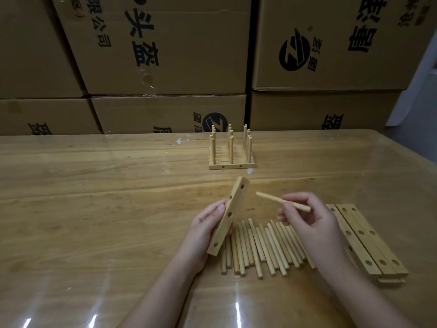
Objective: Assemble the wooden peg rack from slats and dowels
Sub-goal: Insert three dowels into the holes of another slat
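Observation:
My left hand [203, 230] grips a wooden slat [230, 214] with several round holes, holding it tilted above the table. My right hand [307, 223] pinches a single dowel [272, 199] between thumb and fingers, its free end pointing left toward the slat but apart from it. Below both hands a row of several loose dowels [260, 247] lies on the table. A stack of drilled slats [369, 240] lies to the right, partly hidden by my right wrist. Farther back stands an assembled peg rack [231, 150] with upright dowels.
The wooden table [94, 197] has a glossy surface with light glare near its front edge. Large cardboard boxes [165, 55] are stacked along the far edge behind the rack. A white scrap [179, 142] lies near the back of the table.

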